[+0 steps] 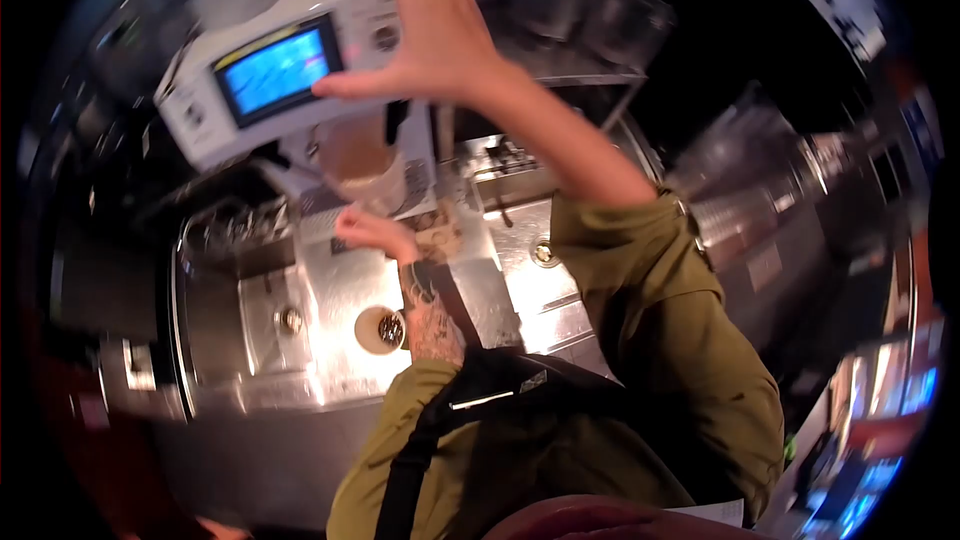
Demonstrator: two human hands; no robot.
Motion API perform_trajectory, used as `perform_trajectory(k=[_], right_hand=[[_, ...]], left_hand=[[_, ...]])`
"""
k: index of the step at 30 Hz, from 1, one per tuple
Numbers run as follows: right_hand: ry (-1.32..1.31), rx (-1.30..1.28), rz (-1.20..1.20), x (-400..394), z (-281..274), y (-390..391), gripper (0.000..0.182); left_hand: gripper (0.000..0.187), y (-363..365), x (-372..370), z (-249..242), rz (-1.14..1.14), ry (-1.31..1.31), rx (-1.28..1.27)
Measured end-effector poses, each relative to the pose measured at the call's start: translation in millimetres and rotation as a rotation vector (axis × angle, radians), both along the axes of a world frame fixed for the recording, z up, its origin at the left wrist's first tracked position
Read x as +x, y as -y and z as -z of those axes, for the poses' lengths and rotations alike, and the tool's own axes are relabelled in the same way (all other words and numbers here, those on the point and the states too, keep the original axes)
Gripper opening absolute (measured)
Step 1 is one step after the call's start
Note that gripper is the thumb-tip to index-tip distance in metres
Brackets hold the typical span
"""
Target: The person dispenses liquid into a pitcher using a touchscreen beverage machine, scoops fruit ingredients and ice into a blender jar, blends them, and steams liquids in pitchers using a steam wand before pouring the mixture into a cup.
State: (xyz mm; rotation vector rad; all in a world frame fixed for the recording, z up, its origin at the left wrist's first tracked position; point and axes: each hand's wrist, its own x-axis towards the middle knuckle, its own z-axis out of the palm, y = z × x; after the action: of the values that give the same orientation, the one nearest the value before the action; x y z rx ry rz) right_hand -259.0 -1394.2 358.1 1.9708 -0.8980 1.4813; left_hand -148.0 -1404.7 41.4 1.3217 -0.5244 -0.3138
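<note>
My right hand (435, 40) is raised over the front of a white machine with a lit blue screen (275, 70). Its fingers are spread, the thumb points at the screen's right edge, and nothing is held in it. Below the screen, a translucent pitcher (365, 175) stands in the machine. My left hand (375, 232) is low in front of that pitcher, its fingers blurred and partly turned away; whether it touches the pitcher cannot be made out. A cup (380, 330) with dark contents sits on the metal counter beside my left forearm.
A sink basin (265, 305) is set into the metal counter (330, 285) on the left. Another drain (543, 253) shows to the right of my left arm. Clear containers (625, 20) stand on a shelf at upper right. Lit screens (870, 490) glow at far lower right.
</note>
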Motion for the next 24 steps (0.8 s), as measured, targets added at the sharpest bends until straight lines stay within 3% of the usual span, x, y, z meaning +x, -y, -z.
perform_trajectory(k=[3, 5, 6, 9, 10, 11, 12, 13, 15, 17, 19, 20, 21, 22, 23, 24], right_hand=[[0.13, 0.04, 0.12, -81, 47, -21, 0.084], [0.305, 0.016, 0.417, -158, 76, -12, 0.083], [0.357, 0.045, 0.617, -203, 89, -2, 0.082], [0.695, 0.208, 0.822, -327, 131, 31, 0.089], [0.602, 0.122, 0.827, -351, 129, 38, 0.089], [0.505, 0.045, 0.827, -376, 130, 44, 0.088], [0.423, -0.028, 0.762, -393, 117, 51, 0.085], [0.292, -0.074, 0.642, -411, 98, 58, 0.076], [-0.018, 0.145, 0.651, -433, 70, 69, 0.051], [0.004, 0.587, 0.387, -458, 38, 86, 0.04], [0.016, 0.614, 0.351, -459, 6, 81, 0.025], [0.196, 0.428, 0.113, -467, 0, 84, 0.024], [0.234, 0.605, 0.221, -465, -26, 60, 0.022], [0.244, 0.464, 0.108, -472, -31, 50, 0.023], [0.301, 0.54, 0.106, -468, -42, 17, 0.023], [0.282, 0.474, -0.016, -474, -39, -3, 0.022]], left_hand=[[0.051, -27, -36, -10, -0.113, 0.06, -0.048], [0.055, -48, -63, -23, -0.072, 0.071, -0.104], [0.053, -55, -78, -28, -0.037, 0.13, -0.191], [0.045, -69, -132, -52, 0.173, 0.354, -0.406], [0.034, -65, -158, -66, 0.288, 0.296, -0.574], [0.027, -54, -176, -80, 0.437, 0.416, -0.65], [0.02, -36, -194, -101, 0.578, 0.537, -0.724], [0.011, -14, -215, -139, 0.572, 0.664, -0.747], [0.016, 48, -257, -202, 0.552, 1.019, -0.718], [0.026, 125, -290, -234, 0.507, 1.305, -0.692], [0.028, 192, -306, -244, 0.661, 1.368, -0.587], [0.028, 209, -307, -252, 0.644, 1.49, -0.543], [0.028, 219, -307, -263, 0.619, 1.61, -0.502], [0.027, 222, -308, -272, 0.623, 1.674, -0.459], [0.025, 232, -306, -280, 0.689, 1.732, -0.412], [0.025, 236, -306, -280, 0.798, 1.594, -0.393]])
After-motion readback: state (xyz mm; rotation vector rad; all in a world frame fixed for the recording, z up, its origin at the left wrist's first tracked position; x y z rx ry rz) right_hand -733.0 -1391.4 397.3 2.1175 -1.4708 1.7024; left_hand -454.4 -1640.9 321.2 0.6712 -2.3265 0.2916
